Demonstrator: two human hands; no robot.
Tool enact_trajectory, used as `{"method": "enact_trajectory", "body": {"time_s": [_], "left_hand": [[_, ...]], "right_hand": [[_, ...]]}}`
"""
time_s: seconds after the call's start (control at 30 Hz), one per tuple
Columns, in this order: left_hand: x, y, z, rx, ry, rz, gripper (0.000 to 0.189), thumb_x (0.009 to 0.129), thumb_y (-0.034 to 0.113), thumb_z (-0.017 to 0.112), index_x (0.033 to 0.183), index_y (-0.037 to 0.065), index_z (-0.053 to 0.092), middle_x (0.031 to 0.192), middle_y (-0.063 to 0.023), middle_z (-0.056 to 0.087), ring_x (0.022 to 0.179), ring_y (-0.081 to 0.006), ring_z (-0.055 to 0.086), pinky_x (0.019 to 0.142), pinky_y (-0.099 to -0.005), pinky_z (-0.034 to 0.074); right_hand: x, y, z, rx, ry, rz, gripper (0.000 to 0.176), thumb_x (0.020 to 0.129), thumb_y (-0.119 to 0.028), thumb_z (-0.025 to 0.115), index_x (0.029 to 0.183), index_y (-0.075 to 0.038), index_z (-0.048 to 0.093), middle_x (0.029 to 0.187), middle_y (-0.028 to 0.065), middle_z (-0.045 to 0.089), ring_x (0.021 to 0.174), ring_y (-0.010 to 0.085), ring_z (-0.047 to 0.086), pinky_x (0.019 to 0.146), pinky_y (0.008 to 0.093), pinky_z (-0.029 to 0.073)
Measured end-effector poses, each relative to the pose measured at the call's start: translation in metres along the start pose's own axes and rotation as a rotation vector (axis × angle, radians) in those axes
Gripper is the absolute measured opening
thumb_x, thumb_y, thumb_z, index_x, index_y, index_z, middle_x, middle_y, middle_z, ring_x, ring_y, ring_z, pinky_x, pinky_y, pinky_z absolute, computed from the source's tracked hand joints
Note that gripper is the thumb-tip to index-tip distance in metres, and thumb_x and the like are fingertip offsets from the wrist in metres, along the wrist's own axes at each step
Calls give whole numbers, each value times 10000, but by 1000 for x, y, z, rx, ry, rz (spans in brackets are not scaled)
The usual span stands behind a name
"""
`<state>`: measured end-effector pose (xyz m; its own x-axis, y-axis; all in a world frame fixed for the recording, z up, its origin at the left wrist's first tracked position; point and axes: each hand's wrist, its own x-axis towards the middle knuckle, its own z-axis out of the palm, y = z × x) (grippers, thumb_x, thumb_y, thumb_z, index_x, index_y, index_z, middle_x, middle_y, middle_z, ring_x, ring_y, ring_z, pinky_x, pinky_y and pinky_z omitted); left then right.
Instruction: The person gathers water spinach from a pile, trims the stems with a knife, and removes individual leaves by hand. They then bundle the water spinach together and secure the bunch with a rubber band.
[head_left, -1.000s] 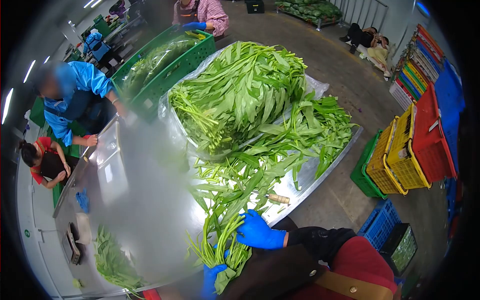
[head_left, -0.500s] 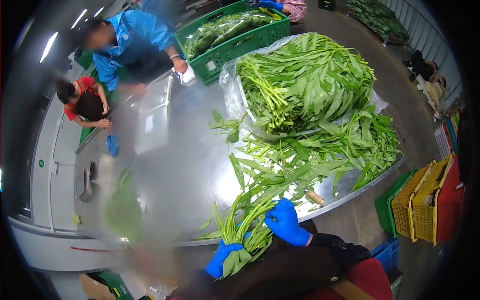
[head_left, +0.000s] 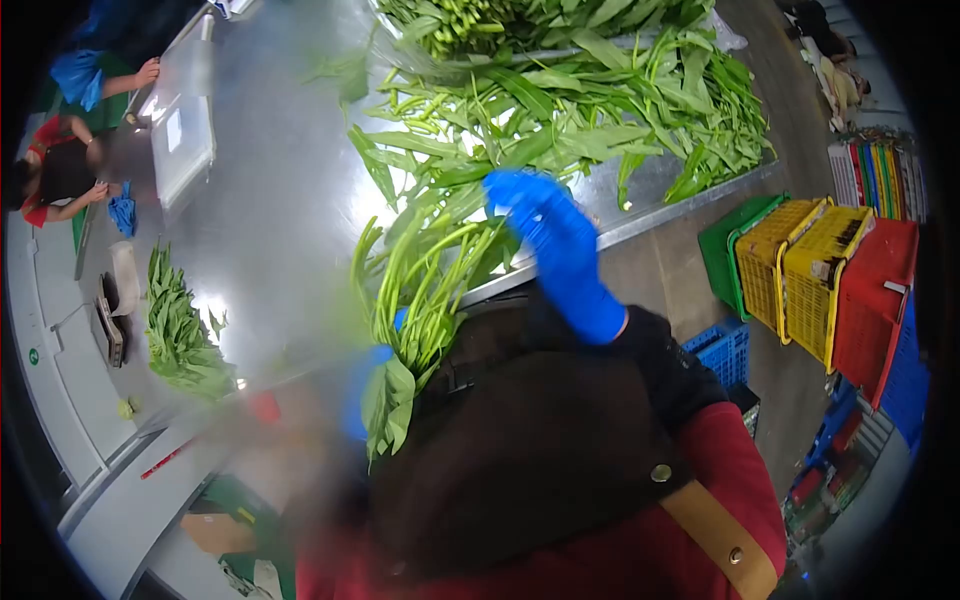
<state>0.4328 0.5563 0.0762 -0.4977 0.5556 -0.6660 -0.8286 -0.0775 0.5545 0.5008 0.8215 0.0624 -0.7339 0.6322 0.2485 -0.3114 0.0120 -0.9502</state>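
My left hand (head_left: 358, 392), in a blue glove and blurred, is closed round a bunch of long-leaved green stems (head_left: 420, 300), resembling water spinach. The cut stem ends point up and a broad leaf hangs below the hand. My right hand (head_left: 565, 255), also blue-gloved, reaches over the table edge to the loose greens (head_left: 600, 130). Its fingertips meet the leaves, but blur and leaves hide what they grip, if anything. Behind the loose greens, the large stacked pile (head_left: 460, 25) is partly cut off by the frame's top.
A separate bunch of greens (head_left: 180, 335) lies on the metal table (head_left: 275, 190) at left. Two co-workers' arms show beyond it, near a clear-lidded tray (head_left: 185, 140) and a blue cloth (head_left: 122, 208). Yellow crates (head_left: 825, 275) and a red crate (head_left: 880, 300) stand at right.
The view has tilted down, so the big pile slid upward. My right hand has moved away from the held bunch, out to the loose greens. My left hand still holds the bunch.
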Motion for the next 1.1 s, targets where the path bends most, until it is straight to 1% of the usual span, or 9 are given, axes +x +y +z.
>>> {"method": "enact_trajectory", "body": {"time_s": [0.03,0.1,0.17,0.27,0.47,0.6,0.73,0.93,1.1], "left_hand": [[1,-1,-2,0,4,-3,579,797,15,477,1353,22,315,1279,-147,469,1086,-256,531,847,-307,461],[1,-2,-6,6,13,-9,584,783,18,486,1345,19,327,1271,-149,476,1091,-261,529,868,-323,452],[2,-2,-8,9,18,-13,590,768,20,495,1338,16,340,1263,-151,484,1096,-267,527,889,-338,444],[3,-2,-10,14,23,-16,599,747,24,508,1326,11,358,1252,-153,495,1104,-275,525,921,-362,432],[3,-4,-15,-2,46,-31,617,704,32,535,1304,2,395,1228,-158,518,1120,-291,520,984,-408,407],[9,-11,-35,39,36,-62,616,692,27,539,1292,-4,405,1214,-165,526,1113,-303,522,988,-426,407],[10,-15,-63,142,118,-127,319,797,40,591,1102,-42,543,949,-125,626,769,-189,628,636,-274,528],[12,3,-17,68,10,-143,736,654,-17,563,1347,19,319,1250,-201,493,1154,-344,489,996,-459,396],[12,11,-16,137,-30,-185,763,628,-36,560,1349,18,315,1238,-209,499,1144,-347,494,989,-463,403]], "right_hand": [[16,0,-15,6,86,-59,218,925,-160,481,1004,6,598,1108,123,585,1022,218,549,911,333,420],[39,21,-48,732,514,313,391,963,-323,407,1216,-38,492,1137,121,576,981,188,570,881,301,444],[35,42,-63,749,473,606,448,943,-386,426,1221,-42,501,1138,108,587,928,166,596,820,279,475],[13,57,-56,94,-100,954,427,925,-376,459,1182,-47,552,1062,75,630,870,152,622,734,261,502],[11,94,-41,193,-351,839,334,883,-200,543,1190,-69,567,1069,69,633,962,142,594,818,263,478],[26,111,-39,-24,-788,553,362,840,-178,563,1184,-69,584,1091,78,633,991,164,587,870,277,449],[34,103,-23,105,-1117,533,350,826,-218,614,1097,3,607,1089,106,626,991,186,572,861,304,443],[28,102,-14,294,-1257,604,365,853,-267,622,1101,-1,606,1029,95,648,904,146,576,794,293,461],[41,86,-14,163,-1367,572,361,868,-283,602,1117,-22,613,1078,116,635,969,187,591,833,327,463]]}}
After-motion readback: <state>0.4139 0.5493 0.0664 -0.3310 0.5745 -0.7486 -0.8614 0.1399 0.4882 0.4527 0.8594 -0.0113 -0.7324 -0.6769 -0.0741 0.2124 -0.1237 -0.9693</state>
